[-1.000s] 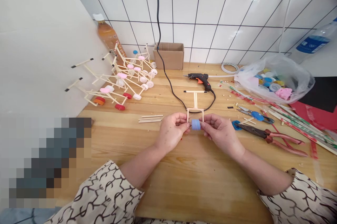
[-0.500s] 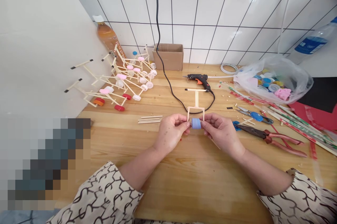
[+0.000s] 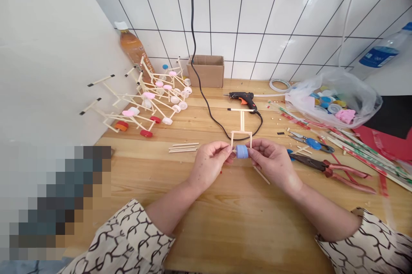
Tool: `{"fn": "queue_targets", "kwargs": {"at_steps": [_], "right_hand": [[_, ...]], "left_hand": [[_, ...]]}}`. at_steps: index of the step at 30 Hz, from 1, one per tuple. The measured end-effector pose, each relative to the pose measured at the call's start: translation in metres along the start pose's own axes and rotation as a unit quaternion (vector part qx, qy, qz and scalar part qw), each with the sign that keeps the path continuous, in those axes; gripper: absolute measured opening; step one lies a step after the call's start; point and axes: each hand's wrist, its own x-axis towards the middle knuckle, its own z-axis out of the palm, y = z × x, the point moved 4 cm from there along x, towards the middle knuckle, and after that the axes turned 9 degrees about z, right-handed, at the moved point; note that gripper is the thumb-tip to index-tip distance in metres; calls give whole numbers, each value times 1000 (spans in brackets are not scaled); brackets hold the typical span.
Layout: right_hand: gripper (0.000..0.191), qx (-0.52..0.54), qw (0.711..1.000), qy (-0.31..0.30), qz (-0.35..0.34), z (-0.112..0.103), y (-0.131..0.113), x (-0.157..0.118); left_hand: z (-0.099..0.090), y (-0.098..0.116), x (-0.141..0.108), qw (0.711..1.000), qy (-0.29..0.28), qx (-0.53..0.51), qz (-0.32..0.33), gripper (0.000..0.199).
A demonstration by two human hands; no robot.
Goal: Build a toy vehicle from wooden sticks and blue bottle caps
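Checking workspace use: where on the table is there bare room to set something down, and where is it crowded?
Bare wood lies between the forearms, and left of the left hand, below the loose sticks. Crowded: right, around the pliers; far left, the stick-and-cap models.

bright, even light | glare on white wall tiles | soft shadows | edges bowed | pixelated patch lower left

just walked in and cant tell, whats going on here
A person is working at a wooden table. The left hand grips a small frame of wooden sticks, and the right hand pinches a blue bottle cap at the frame's lower end. A black hot glue gun lies just beyond, and similar stick-and-cap models are piled to the left by the wall.
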Motion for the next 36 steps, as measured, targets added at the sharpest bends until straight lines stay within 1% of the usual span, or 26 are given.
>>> {"fn": "queue_targets", "kwargs": {"at_steps": [9, 13, 17, 24, 30, 36], "right_hand": [[33, 1, 1000, -20, -1, -2, -7, -3], [32, 4, 1000, -21, 1, -3, -11, -4], [31, 4, 1000, -20, 4, -4, -14, -5], [28, 16, 999, -31, -3, -5, -13, -5], [28, 18, 999, -50, 3, -6, -12, -6], [28, 12, 998, -57, 2, -6, -15, -9]], "left_hand": [[1, 4, 4, 992, 14, -123, -38, 16], [1, 6, 3, 990, 4, -137, -45, 18], [2, 7, 2, 989, -20, -139, -38, 20], [3, 7, 3, 985, -39, -167, -37, 20], [3, 3, 5, 974, -73, -208, -60, 23], [0, -3, 7, 969, -68, -229, -64, 23]]}}
